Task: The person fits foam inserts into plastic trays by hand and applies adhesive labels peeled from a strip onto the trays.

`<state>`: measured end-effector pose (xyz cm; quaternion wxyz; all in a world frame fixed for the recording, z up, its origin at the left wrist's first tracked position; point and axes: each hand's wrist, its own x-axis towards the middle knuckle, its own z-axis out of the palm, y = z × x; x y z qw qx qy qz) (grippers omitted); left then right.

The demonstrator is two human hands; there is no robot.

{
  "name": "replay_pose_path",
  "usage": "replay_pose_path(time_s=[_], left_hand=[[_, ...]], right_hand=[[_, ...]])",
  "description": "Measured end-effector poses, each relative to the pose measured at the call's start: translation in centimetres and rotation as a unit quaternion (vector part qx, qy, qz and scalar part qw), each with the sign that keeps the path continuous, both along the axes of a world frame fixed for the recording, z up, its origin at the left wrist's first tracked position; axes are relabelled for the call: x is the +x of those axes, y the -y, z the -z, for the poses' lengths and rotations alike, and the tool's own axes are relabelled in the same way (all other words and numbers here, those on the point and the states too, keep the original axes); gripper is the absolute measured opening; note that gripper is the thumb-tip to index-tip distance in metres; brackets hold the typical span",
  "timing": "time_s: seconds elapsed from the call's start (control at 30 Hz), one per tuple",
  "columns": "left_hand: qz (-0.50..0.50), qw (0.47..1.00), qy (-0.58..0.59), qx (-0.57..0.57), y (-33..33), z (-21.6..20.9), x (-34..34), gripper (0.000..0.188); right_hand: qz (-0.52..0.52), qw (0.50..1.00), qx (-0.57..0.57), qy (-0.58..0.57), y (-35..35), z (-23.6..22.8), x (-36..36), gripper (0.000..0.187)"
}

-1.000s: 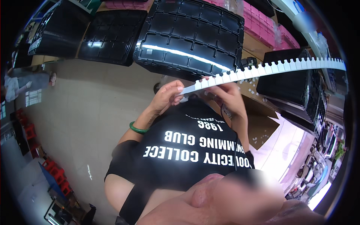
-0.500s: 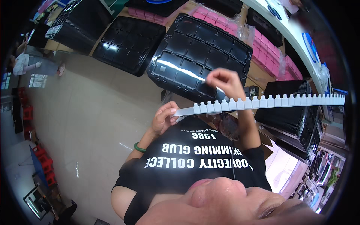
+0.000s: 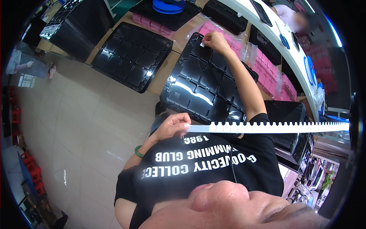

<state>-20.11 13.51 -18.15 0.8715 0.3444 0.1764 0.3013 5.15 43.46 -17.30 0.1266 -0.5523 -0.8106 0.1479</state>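
My left hand [image 3: 173, 126] has thumb and fingers pinched on the end of a long strip of white notched labels [image 3: 248, 128], whose end at the hand is bare backing. The strip stretches away to the right, in front of my right upper arm. My right hand [image 3: 215, 41] reaches over a black plastic tray [image 3: 187, 73] with several shallow compartments. It is closed on a small white label [image 3: 202, 44] at the tray's far left corner. Whether the label touches the tray I cannot tell.
Left of this tray lies another black tray [image 3: 131, 57]. Pink foam blocks [image 3: 267, 66] in clear plastic stand behind it. Tall stacks of black trays [image 3: 78, 28] rise at the far left and at the right. A white shelf [image 3: 280, 36] holds blue scissors [image 3: 284, 41] and blue reels.
My right hand has moved away from me, from above the tray's near part to its far left corner. The strip and my left hand now appear lower in the picture.
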Motion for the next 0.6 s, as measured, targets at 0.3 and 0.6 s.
replay_pose_path(time_s=[0.3,0.6], left_hand=[[0.023,0.999,0.016,0.031,-1.5,0.1,0.1,0.012],[0.028,0.999,-0.005,0.018,-1.5,-0.1,0.2,0.017]], right_hand=[[0.009,0.999,0.025,0.033,0.7,-0.8,-0.7,0.015],[0.136,0.984,0.028,0.114,-0.7,0.0,-2.0,0.021]])
